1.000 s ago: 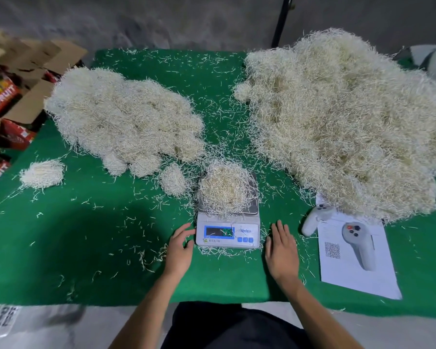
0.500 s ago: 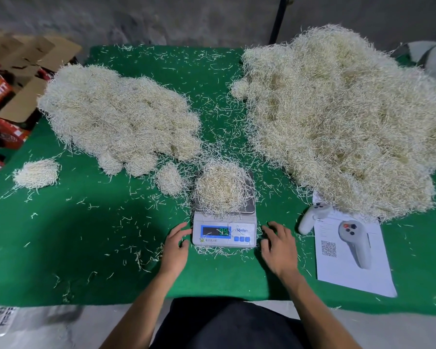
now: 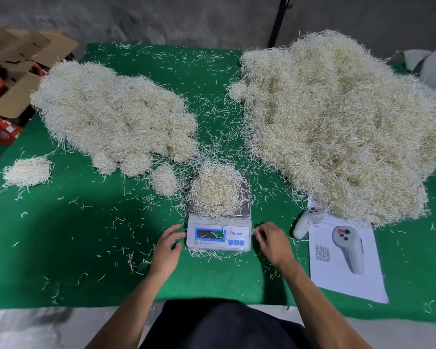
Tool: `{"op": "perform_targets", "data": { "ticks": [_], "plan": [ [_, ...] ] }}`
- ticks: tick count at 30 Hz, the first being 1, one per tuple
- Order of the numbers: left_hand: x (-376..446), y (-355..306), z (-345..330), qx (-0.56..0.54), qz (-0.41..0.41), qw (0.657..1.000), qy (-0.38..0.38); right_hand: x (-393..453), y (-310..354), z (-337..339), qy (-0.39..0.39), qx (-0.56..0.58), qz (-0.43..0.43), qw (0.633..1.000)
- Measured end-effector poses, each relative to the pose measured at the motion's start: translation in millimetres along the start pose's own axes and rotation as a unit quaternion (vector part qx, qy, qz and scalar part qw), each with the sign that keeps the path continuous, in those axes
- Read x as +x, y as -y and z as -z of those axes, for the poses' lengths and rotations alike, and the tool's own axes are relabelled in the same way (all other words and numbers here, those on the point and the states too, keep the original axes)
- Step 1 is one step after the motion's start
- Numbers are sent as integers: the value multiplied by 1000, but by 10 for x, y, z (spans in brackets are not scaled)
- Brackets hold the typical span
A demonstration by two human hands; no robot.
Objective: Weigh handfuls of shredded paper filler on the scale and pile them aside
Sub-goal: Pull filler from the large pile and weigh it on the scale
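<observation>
A handful of shredded paper (image 3: 218,195) sits on the scale (image 3: 219,235), display lit w/ green digits, too blurry to read. Left hand (image 3: 167,250) rests on the green worktop (image 3: 86,248) just left of the scale, fingers relaxed, holding nothing. Right hand (image 3: 272,241) just right of it, fingers curled, maybe pinching a strand, can't tell. Weighed pile (image 3: 116,117) back left, big supply heap (image 3: 337,127) on the right.
</observation>
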State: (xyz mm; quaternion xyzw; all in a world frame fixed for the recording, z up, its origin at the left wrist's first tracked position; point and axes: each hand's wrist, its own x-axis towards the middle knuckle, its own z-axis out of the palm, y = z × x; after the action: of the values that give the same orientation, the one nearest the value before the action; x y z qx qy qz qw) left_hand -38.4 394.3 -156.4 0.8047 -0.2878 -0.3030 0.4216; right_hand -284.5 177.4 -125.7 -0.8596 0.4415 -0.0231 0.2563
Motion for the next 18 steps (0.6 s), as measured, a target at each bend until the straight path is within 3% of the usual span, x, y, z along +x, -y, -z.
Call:
{"op": "perform_targets", "data": {
  "ticks": [3,7,9,15,18],
  "plan": [
    [-6,-18,-4,-11,2,1000,-6,285,204,422,-87,82,-37,992],
    [-27,-20,-1,-25,1,1000,-13,634,698,996,-169,149,74,972],
    [-30,-27,0,-31,0,999,-14,756,975,1125,-167,147,121,967],
    [-43,-69,11,-36,9,999,-16,917,1265,1134,-57,60,179,980],
    [-39,-55,14,-31,6,999,-12,876,1134,1072,-106,99,155,977]
  ]
}}
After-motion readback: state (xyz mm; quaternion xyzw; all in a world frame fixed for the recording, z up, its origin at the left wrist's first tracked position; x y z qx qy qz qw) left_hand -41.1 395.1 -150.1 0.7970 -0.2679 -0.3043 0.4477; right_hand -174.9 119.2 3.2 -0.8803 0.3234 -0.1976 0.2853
